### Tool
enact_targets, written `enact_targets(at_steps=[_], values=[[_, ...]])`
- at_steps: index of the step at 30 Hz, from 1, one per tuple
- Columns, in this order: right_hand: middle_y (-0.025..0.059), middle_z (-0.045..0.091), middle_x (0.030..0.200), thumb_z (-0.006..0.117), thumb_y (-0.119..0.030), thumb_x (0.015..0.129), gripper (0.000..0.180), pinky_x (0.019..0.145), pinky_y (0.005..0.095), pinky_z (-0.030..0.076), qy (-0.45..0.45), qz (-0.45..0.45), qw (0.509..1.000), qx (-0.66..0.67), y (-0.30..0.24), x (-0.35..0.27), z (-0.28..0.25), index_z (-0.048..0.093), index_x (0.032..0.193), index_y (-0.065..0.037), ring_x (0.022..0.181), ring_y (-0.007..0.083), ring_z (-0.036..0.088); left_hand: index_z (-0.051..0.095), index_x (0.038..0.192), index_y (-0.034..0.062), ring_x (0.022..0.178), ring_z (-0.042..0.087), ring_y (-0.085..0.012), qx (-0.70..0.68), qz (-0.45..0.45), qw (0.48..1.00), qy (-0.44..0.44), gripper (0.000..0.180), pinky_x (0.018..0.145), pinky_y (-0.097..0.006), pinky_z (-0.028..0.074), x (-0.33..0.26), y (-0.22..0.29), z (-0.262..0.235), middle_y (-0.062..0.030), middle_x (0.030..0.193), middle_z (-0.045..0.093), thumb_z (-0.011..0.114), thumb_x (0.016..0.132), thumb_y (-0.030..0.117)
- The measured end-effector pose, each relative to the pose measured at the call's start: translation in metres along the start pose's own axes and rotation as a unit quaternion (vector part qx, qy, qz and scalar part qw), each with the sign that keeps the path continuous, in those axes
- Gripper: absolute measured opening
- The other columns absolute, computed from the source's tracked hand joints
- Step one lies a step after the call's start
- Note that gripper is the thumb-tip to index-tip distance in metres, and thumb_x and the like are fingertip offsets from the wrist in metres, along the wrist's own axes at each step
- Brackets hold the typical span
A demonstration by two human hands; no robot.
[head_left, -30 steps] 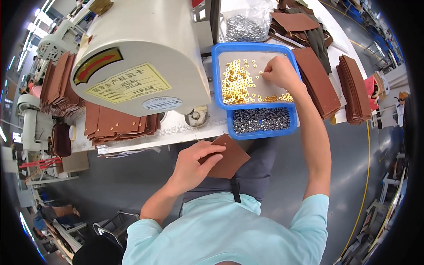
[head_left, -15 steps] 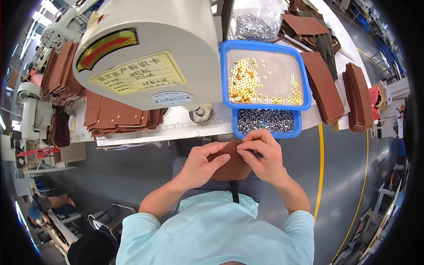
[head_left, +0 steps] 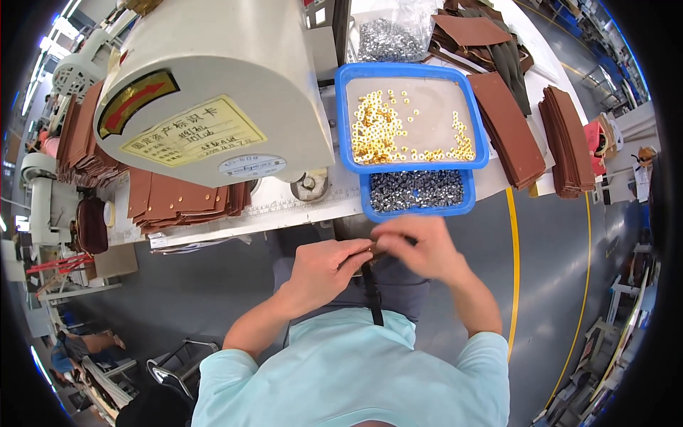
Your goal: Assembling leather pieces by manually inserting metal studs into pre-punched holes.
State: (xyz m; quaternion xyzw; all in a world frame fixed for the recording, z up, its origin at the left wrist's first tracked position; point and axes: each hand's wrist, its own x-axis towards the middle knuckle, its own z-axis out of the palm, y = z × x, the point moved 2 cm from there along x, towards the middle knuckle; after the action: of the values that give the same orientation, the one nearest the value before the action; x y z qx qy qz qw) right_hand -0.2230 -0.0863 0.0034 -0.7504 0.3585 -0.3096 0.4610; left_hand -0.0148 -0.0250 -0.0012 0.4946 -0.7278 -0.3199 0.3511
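Your fingers (head_left: 356, 250) of the left hand (head_left: 324, 270) pinch a brown leather piece (head_left: 376, 250) at centre frame, just below the table edge (head_left: 284, 213). Your right hand (head_left: 420, 249) is blurred; its fingers curl onto the same piece, but I cannot tell whether they grip it or something small. Judging by the finished-looking brown stack (head_left: 178, 203) at left, several pieces are done; plenty of gold rivets (head_left: 377, 132) remain in the blue tray (head_left: 484, 128), and dark studs (head_left: 416, 191) in the smaller tray below it. The piece itself is mostly hidden by your hands.
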Motion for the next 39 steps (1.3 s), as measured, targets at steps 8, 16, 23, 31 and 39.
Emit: enact_targets(at_steps=[8,16,23,31,39], values=[[0.0141,0.070,0.098,0.074,-0.002,0.086,0.017,0.073,0.0422,0.057,0.114,0.022,0.943,-0.312,0.047,0.018,-0.018,0.075,0.103,-0.001,0.081,0.0338,0.070,0.071,0.093,0.0078,0.071,0.073,-0.0205,0.113,0.250,0.957,0.092,0.018,0.060,-0.030,0.058,0.000,-0.002,-0.001,-0.0056,0.091,0.078,0.078,0.077,0.002],[0.0141,0.066,0.086,0.073,-0.003,0.086,0.007,0.072,0.0433,0.057,0.131,-0.001,0.940,-0.314,0.052,0.021,-0.018,0.075,0.093,-0.003,0.078,0.0351,0.068,0.069,0.091,0.0072,0.071,0.072,-0.0192,0.131,0.300,0.939,0.106,0.022,0.057,-0.027,0.057,-0.003,0.004,-0.007,-0.0051,0.090,0.075,0.078,0.071,0.003],[0.0100,0.075,0.096,0.075,0.003,0.086,0.018,0.074,0.0314,0.058,-0.009,0.046,0.998,0.037,-0.005,-0.009,-0.010,0.078,0.103,-0.002,0.085,0.0203,0.073,0.071,0.090,0.0079,0.071,0.071,-0.0174,0.060,0.282,0.953,0.093,0.021,0.055,-0.028,0.054,-0.002,0.004,-0.003,-0.0026,0.089,0.074,0.077,0.070,0.004],[0.0123,0.077,0.096,0.070,0.006,0.087,0.019,0.078,0.0320,0.059,-0.097,0.111,0.975,0.164,-0.016,-0.020,-0.003,0.078,0.103,-0.001,0.087,0.0222,0.075,0.073,0.090,0.0093,0.066,0.068,-0.0172,0.003,0.239,0.968,0.070,0.026,0.053,-0.029,0.054,-0.004,0.008,0.004,-0.0011,0.086,0.073,0.081,0.066,0.003],[0.0129,0.079,0.091,0.068,0.007,0.085,0.021,0.076,0.0301,0.061,-0.103,0.133,0.975,0.146,-0.027,-0.018,-0.005,0.080,0.101,-0.002,0.080,0.0216,0.077,0.075,0.090,0.0102,0.066,0.068,-0.0176,-0.003,0.220,0.974,0.062,0.025,0.051,-0.029,0.052,-0.005,0.008,0.005,-0.0007,0.085,0.070,0.084,0.069,0.003]])
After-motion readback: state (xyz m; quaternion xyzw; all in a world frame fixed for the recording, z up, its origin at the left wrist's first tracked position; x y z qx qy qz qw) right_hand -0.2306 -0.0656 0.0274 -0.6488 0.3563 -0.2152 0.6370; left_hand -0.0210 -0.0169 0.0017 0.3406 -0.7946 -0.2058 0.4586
